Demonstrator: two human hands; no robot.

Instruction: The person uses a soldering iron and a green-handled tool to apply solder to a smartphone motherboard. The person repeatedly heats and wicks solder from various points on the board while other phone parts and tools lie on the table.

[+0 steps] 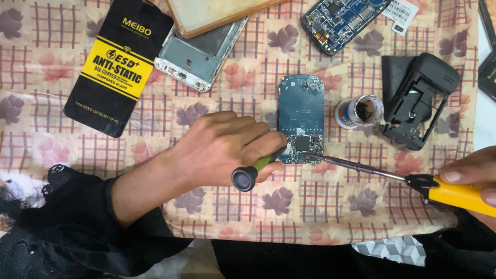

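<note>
Left hand [227, 147] clenched round a green-and-black screwdriver [254, 169], its tip apparently on the blue circuit board [301, 119] just beyond the knuckles. Right hand [473, 178] grips the yellow-handled soldering iron [392, 178], tip meeting the board's lower edge between both hands.

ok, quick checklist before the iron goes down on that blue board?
1. Soldering iron tip at the chip end of the circuit board: ok.
2. Left hand grips green-handled tool at the board's edge: ok.
3. Right hand on the yellow handle: ok.
4. Board clamped: not ok, lies loose on cloth.
5. Open paste jar close by: ok.
6. Tip hot: cannot tell.
</note>
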